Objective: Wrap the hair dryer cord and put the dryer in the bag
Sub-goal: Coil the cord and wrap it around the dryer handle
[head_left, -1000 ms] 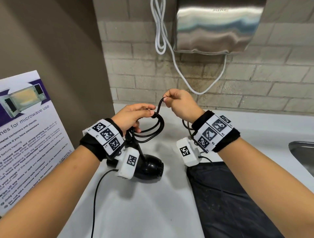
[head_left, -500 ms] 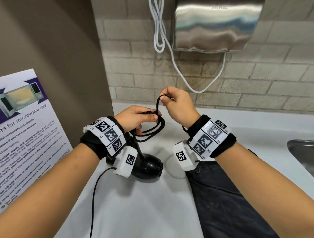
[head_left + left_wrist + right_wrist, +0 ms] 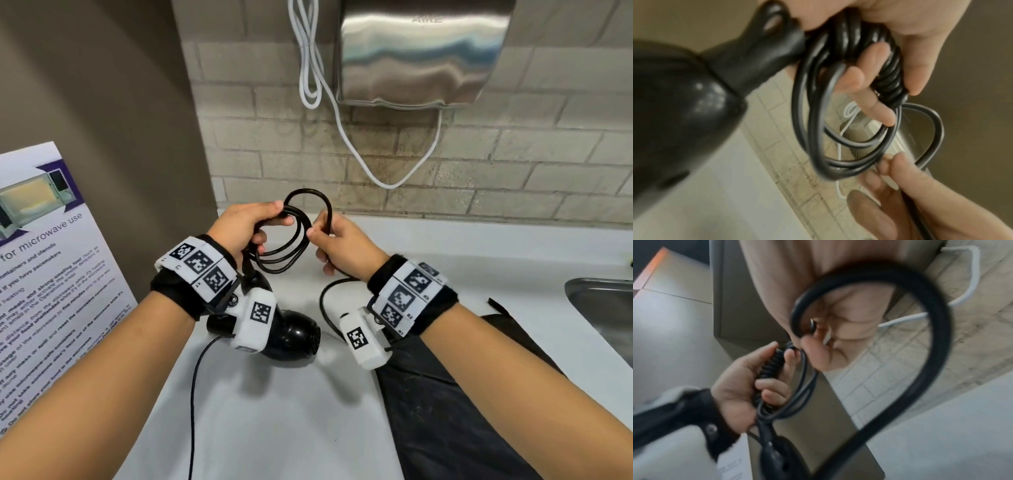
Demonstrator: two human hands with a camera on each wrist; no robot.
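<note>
While the left hand (image 3: 244, 224) curls round several black cord (image 3: 284, 253) loops beside the dryer handle, the hair dryer (image 3: 291, 337) hangs just below that hand, above the white counter (image 3: 274, 411). Right hand (image 3: 342, 246), just right of the loops, pinches a raised cord loop between thumb and fingers. Black bag (image 3: 445, 411) lies flat on the counter, right of the dryer.

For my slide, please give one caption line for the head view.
Left hand holds coiled cord above the hair dryer; right hand feeds another loop, black bag waiting.
</note>
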